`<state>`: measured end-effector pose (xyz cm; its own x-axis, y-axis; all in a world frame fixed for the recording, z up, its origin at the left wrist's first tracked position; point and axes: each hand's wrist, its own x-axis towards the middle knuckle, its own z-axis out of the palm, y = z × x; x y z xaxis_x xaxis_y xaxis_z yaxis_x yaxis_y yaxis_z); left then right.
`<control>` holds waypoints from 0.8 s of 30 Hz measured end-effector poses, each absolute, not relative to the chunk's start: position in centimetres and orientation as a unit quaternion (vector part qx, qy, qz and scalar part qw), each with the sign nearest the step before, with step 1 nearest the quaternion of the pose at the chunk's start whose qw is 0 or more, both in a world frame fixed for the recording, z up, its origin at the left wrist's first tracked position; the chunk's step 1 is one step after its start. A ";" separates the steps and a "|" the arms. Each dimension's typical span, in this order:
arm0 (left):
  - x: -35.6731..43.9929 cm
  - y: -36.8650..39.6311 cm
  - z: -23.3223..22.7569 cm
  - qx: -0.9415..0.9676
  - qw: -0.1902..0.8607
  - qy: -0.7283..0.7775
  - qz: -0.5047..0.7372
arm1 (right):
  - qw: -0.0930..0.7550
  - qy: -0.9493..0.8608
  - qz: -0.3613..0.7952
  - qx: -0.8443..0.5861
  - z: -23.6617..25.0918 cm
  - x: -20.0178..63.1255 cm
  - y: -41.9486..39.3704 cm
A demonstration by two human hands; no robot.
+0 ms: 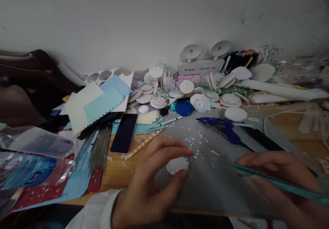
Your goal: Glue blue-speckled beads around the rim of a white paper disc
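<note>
The left hand (pixel 151 181) pinches a white disc (pixel 177 165) between thumb and fingers on the worktop (pixel 115 174); the right hand (pixel 280 177) grips a teal strip (pixel 277 182).

Phone (pixel 124 133), blue glue gun (pixel 226 126), w/ discs (pixel 180 85)

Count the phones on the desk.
1. The phone lies face up, screen dark, left of the left hand, between grey sticks and a perforated strip. Others may be hidden under the paper clutter.
</note>
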<state>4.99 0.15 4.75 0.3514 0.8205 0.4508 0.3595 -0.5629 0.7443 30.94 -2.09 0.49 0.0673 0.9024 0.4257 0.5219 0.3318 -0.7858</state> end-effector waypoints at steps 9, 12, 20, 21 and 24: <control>7.8 1.6 2.0 0.784 0.377 0.292 0.397 | 0.465 -0.682 0.321 -0.464 2.0 28.6 -2.0; 7.5 1.6 2.0 0.762 0.380 0.302 0.429 | 0.464 -0.681 0.331 -0.460 1.9 29.1 -2.1; 7.4 1.2 2.1 0.734 0.394 0.323 0.449 | 0.444 -0.687 0.357 -0.451 1.1 29.5 -2.6; 7.4 1.1 2.0 0.721 0.408 0.326 0.455 | 0.446 -0.698 0.353 -0.436 0.9 29.5 -2.7; 7.4 0.9 1.4 0.670 0.468 0.331 0.473 | 0.443 -0.740 0.327 -0.386 0.2 29.4 -3.1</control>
<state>7.45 0.93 1.40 0.3343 0.8851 0.3239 0.0005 -0.3438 0.9390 29.38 -3.11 0.19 -0.3086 0.8617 0.4027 0.2818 0.4872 -0.8266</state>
